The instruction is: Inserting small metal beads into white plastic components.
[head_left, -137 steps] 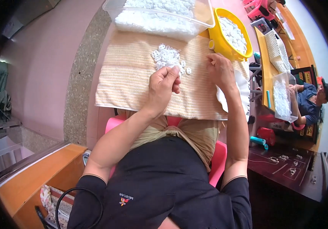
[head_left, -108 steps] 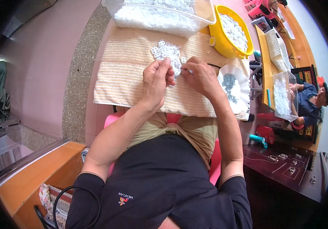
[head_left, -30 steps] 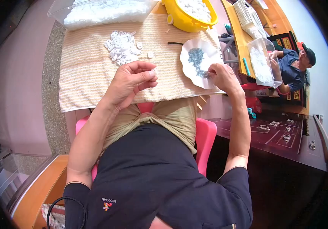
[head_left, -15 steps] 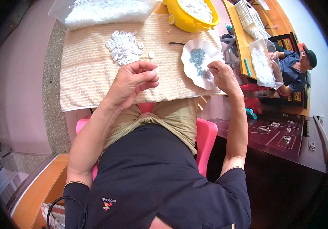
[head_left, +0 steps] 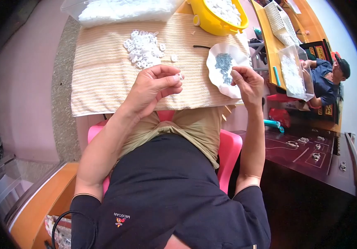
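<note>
My left hand pinches a small white ring-shaped part between thumb and fingertips, above the striped tan cloth on my lap board. A heap of the same white parts lies further out on the cloth. My right hand hovers at the near edge of a white paper dish that holds a heap of small grey metal pieces. Its fingertips are pinched together; I cannot tell whether a grey piece is between them.
A clear plastic bag of white parts lies at the far edge. A yellow bowl of white parts stands beside it. To the right, another person sits by a wooden table with a clear tub. I sit on a pink chair.
Over the last seconds my view swung right. My right hand left the heap of white parts and went to the paper dish. In the last second both hands barely shifted.
</note>
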Tool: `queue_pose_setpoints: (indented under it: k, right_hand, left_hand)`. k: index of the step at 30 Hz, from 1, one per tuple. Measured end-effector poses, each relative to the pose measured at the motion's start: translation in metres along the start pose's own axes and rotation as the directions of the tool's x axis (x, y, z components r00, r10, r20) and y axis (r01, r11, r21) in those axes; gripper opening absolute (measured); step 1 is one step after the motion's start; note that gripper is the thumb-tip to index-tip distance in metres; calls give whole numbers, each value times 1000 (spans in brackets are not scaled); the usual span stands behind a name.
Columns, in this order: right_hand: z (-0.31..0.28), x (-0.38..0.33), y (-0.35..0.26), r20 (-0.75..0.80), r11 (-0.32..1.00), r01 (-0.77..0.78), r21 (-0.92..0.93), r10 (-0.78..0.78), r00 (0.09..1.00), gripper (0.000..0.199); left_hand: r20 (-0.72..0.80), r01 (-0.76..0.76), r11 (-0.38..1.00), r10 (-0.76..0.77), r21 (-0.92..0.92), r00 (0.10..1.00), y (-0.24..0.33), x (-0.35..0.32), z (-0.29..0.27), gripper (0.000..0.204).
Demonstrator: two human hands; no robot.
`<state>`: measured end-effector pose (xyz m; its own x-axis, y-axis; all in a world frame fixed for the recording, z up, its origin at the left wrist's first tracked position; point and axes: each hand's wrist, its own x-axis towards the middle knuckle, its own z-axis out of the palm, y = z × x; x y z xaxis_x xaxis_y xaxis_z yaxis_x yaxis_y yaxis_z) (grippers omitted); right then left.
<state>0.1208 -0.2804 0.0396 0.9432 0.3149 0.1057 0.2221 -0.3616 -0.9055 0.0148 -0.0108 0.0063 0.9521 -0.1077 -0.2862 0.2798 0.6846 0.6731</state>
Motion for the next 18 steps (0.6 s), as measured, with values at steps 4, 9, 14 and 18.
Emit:
queue_pose_setpoints:
  k: [4,9,14,18]
  right_hand:
    - [24,-7,-14,51,984,-19,176,10,999,15]
    - [60,-20,-18,192,928,-144,344,81,978,15]
    - [89,-24,-16,251,891,-164,424,58,966,17]
    - [99,-24,-15,226,857,-158,491,50,973,15]
  left_hand:
    - [9,12,1000,-12,6,1000,-4,-1,-2,19]
    - [14,26,1000,-26,-9,1000,-7,0,1,19]
    - [34,26,999,-25,-26,999,-10,1,-2,19]
    - [48,23,999,-21,-35,999,-9,1,-3,19]
